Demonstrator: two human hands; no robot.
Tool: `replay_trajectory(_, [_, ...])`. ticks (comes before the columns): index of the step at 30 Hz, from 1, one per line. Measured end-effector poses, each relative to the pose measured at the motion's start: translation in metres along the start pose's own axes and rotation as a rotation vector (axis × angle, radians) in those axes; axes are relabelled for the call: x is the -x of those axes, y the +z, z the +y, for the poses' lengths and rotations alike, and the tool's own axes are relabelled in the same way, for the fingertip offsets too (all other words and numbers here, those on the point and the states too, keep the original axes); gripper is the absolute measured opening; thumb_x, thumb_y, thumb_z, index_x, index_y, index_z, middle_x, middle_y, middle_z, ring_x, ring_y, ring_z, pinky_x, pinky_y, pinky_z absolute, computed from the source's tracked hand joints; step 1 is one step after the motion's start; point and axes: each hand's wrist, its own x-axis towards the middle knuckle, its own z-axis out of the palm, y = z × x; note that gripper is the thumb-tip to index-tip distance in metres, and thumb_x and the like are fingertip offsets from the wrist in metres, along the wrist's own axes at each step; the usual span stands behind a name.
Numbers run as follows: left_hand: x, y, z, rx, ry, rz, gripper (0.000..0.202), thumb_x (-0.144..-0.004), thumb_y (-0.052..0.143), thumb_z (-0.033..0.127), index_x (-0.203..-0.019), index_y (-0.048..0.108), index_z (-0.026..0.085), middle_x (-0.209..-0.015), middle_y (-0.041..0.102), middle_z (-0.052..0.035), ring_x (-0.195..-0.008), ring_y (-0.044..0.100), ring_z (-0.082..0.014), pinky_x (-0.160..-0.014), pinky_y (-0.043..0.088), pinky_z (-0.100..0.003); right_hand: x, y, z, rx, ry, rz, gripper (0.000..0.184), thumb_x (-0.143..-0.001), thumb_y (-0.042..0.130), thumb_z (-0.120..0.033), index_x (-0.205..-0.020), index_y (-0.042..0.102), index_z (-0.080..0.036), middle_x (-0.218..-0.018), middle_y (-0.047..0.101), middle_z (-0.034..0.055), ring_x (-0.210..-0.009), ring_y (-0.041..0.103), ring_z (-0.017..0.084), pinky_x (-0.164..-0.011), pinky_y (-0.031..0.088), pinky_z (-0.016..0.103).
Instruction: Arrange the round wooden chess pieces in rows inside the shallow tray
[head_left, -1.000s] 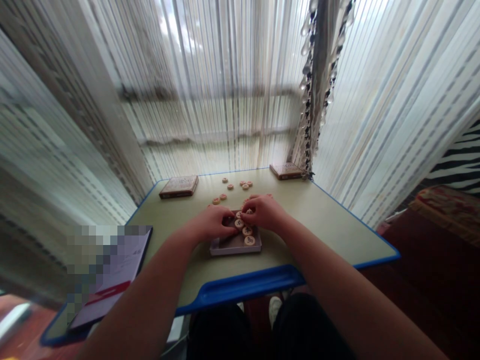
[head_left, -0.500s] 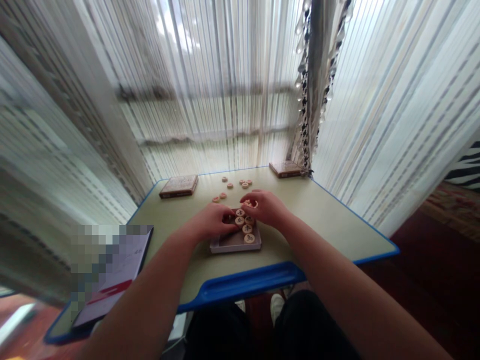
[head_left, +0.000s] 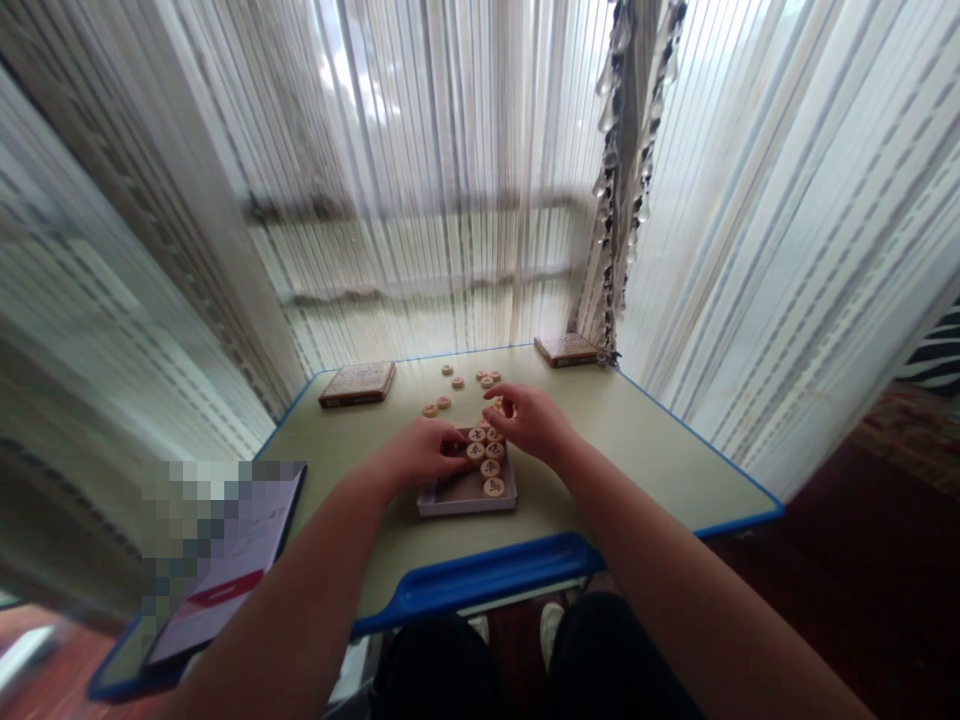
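A shallow brown box tray lies on the pale green table in front of me, with several round wooden game pieces lined along its right side. My left hand rests curled on the tray's far left corner, fingertips touching the pieces. At the tray's far right corner my right hand hovers, its fingers pinched around a small wooden piece. More loose wooden pieces lie scattered on the table beyond the tray.
A flat brown box sits at the back left of the table, another brown box at the back right by a beaded curtain tie. A clipboard with paper lies front left. Striped sheer curtains surround the table. The table's blue front edge is close to my knees.
My right hand has drawn back from the pieces in the tray toward the far right corner, holding a piece. The left hand stays on the tray. The view shifted slightly.
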Motion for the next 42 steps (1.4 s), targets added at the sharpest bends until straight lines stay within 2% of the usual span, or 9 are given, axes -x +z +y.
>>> replay_trajectory(5, [-0.001, 0.0, -0.004, 0.008, -0.009, -0.03, 0.035, -0.068, 0.054, 0.042, -0.092, 0.067, 0.02, -0.067, 0.061, 0.0009, -0.057, 0.049, -0.0103, -0.052, 0.031, -0.021, -0.006, 0.007, 0.019, 0.07, 0.119, 0.08, 0.022, -0.075, 0.05, -0.023, -0.09, 0.066, -0.021, -0.081, 0.06, 0.0031, -0.07, 0.053, 0.014, -0.069, 0.04, 0.025])
replay_trajectory(10, [0.0, -0.002, -0.007, 0.033, -0.039, -0.035, 0.04, -0.065, 0.058, 0.041, -0.098, 0.066, 0.021, -0.068, 0.061, 0.0012, -0.059, 0.048, -0.0104, -0.052, 0.03, -0.021, -0.011, 0.018, 0.042, 0.079, 0.086, -0.06, 0.022, -0.072, 0.051, -0.017, -0.08, 0.071, -0.023, -0.092, 0.064, 0.0025, -0.087, 0.054, 0.016, -0.084, 0.039, 0.026])
replay_trajectory(14, [0.001, -0.004, -0.01, 0.026, -0.037, -0.046, 0.04, -0.064, 0.058, 0.04, -0.099, 0.066, 0.021, -0.065, 0.059, 0.0016, -0.057, 0.046, -0.0099, -0.051, 0.028, -0.021, -0.012, 0.025, 0.049, 0.079, 0.074, -0.08, 0.024, -0.074, 0.049, -0.016, -0.083, 0.071, -0.024, -0.092, 0.066, 0.0016, -0.089, 0.054, 0.015, -0.088, 0.037, 0.027])
replay_trajectory(21, [0.005, -0.009, -0.008, 0.187, -0.072, -0.029, 0.037, -0.067, 0.052, 0.033, -0.099, 0.065, 0.018, -0.069, 0.063, 0.0006, -0.061, 0.051, -0.0113, -0.054, 0.034, -0.021, -0.01, 0.015, 0.034, 0.022, 0.038, -0.032, 0.02, -0.07, 0.055, -0.017, -0.081, 0.071, -0.022, -0.087, 0.064, 0.0036, -0.085, 0.053, 0.016, -0.081, 0.039, 0.027])
replay_trajectory(25, [0.004, -0.007, -0.006, 0.207, -0.095, 0.016, 0.034, -0.068, 0.049, 0.031, -0.095, 0.065, 0.017, -0.072, 0.065, -0.0013, -0.063, 0.054, -0.0124, -0.057, 0.038, -0.022, -0.006, 0.004, 0.019, -0.086, 0.005, -0.155, 0.016, -0.069, 0.058, -0.022, -0.078, 0.07, -0.019, -0.071, 0.06, 0.0021, -0.064, 0.05, 0.011, -0.064, 0.039, 0.024])
replay_trajectory(27, [0.003, -0.006, -0.006, 0.172, -0.1, 0.03, 0.034, -0.068, 0.049, 0.03, -0.094, 0.065, 0.017, -0.072, 0.065, -0.0016, -0.063, 0.055, -0.0128, -0.057, 0.038, -0.022, -0.004, 0.0, 0.014, -0.129, -0.005, -0.204, 0.015, -0.069, 0.06, -0.024, -0.077, 0.07, -0.018, -0.069, 0.058, 0.001, -0.06, 0.048, 0.009, -0.06, 0.037, 0.022])
replay_trajectory(34, [0.003, -0.006, -0.005, 0.059, -0.096, 0.093, 0.032, -0.069, 0.049, 0.031, -0.091, 0.067, 0.018, -0.073, 0.066, -0.0019, -0.064, 0.055, -0.0133, -0.058, 0.038, -0.022, -0.001, -0.002, 0.01, -0.192, 0.003, -0.311, 0.014, -0.068, 0.061, -0.021, -0.077, 0.071, -0.019, -0.074, 0.056, 0.001, -0.063, 0.049, 0.009, -0.062, 0.038, 0.021])
replay_trajectory(39, [0.002, -0.008, -0.002, -0.04, -0.12, 0.169, 0.03, -0.07, 0.046, 0.026, -0.087, 0.07, 0.02, -0.073, 0.067, -0.0018, -0.064, 0.055, -0.0132, -0.06, 0.038, -0.023, -0.001, -0.001, 0.009, -0.213, 0.016, -0.336, 0.015, -0.069, 0.059, -0.018, -0.077, 0.071, -0.02, -0.076, 0.056, 0.0011, -0.063, 0.048, 0.008, -0.064, 0.039, 0.022])
replay_trajectory(42, [0.002, -0.008, -0.002, -0.039, -0.119, 0.169, 0.031, -0.07, 0.046, 0.025, -0.09, 0.07, 0.02, -0.074, 0.068, -0.0017, -0.063, 0.055, -0.0129, -0.06, 0.038, -0.022, -0.001, -0.002, 0.009, -0.232, 0.007, -0.332, 0.015, -0.069, 0.059, -0.018, -0.079, 0.071, -0.02, -0.079, 0.055, 0.0017, -0.066, 0.05, 0.009, -0.068, 0.04, 0.023])
